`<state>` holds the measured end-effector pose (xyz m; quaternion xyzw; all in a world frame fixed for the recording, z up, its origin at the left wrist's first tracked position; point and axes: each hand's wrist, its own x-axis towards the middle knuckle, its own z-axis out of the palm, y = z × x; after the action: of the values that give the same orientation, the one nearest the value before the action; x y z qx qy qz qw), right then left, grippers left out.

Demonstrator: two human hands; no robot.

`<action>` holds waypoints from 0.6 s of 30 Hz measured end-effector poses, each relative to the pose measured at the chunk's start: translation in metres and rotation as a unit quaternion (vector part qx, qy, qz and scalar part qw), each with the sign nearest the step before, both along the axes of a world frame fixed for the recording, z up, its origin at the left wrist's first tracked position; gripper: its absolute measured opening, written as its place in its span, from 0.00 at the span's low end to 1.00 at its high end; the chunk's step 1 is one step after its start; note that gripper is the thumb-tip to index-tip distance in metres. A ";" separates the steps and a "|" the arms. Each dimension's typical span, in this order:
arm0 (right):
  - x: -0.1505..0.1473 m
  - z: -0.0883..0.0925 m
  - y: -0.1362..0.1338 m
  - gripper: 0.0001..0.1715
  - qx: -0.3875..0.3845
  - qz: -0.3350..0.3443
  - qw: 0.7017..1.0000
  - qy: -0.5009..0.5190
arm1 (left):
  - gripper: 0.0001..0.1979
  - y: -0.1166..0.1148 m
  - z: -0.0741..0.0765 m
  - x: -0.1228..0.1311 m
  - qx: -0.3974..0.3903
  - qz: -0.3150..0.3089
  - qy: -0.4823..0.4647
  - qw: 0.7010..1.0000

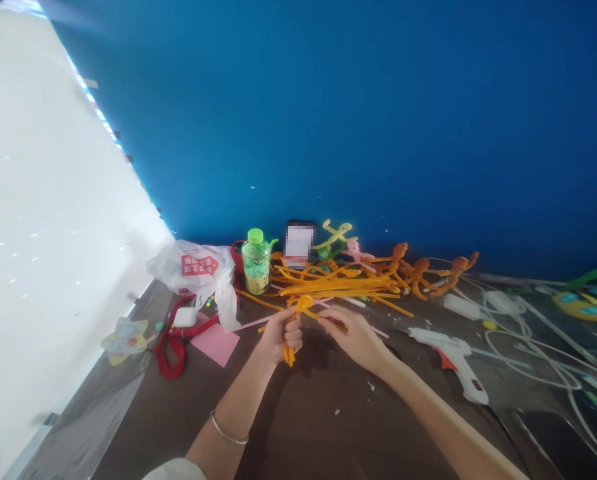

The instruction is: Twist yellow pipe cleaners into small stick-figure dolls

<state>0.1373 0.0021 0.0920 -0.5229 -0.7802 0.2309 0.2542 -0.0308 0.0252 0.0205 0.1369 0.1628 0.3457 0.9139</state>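
Left hand fisted around orange pipe cleaner bundle; right hand pinching its strand above dark worktop.

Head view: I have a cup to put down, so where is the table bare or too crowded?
Bare brown wooden tabletop shows near the front, between the forearms below the left hand and right hand, both gripping a bent orange pipe cleaner. Crowded: the orange pipe-cleaner pile at the blue wall, white cables and white glue gun right.

Fuzzy orange pipe cleaner, crinkly plastic bag
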 end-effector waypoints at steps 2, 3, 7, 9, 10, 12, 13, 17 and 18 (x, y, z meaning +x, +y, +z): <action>0.002 0.004 0.002 0.10 -0.015 0.008 1.000 -0.012 | 0.15 0.000 -0.003 -0.001 0.019 -0.034 -0.003 0.999; 0.004 0.006 0.003 0.10 -0.020 0.017 1.000 -0.017 | 0.16 -0.001 -0.004 -0.001 0.028 -0.050 -0.002 0.998; 0.010 0.016 0.007 0.11 -0.004 0.064 0.996 -0.064 | 0.17 -0.004 -0.002 -0.001 0.047 -0.091 0.015 0.995; 0.014 0.021 0.010 0.12 0.024 0.079 0.991 -0.109 | 0.16 -0.005 0.001 -0.002 0.053 -0.103 0.026 0.993; 0.016 0.024 0.010 0.12 0.038 0.084 0.987 -0.132 | 0.16 -0.006 0.004 -0.002 0.060 -0.105 0.038 0.992; 0.018 0.028 0.012 0.13 0.059 0.092 0.978 -0.179 | 0.16 -0.006 0.008 -0.002 0.090 -0.104 0.079 0.987; 0.020 0.030 0.012 0.13 0.067 0.096 0.973 -0.201 | 0.15 -0.007 0.010 -0.001 0.111 -0.104 0.107 0.983; 0.021 0.033 0.012 0.11 0.110 0.118 0.943 -0.291 | 0.12 -0.009 0.013 0.003 0.193 -0.096 0.199 0.956; 0.020 0.032 0.012 0.10 0.125 0.123 0.935 -0.309 | 0.12 -0.009 0.014 0.004 0.207 -0.092 0.214 0.950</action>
<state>0.1575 0.0141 0.1243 -0.4327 -0.9008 -0.0122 0.0335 -0.0269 0.0159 0.0343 0.4086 0.2662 0.2490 0.8368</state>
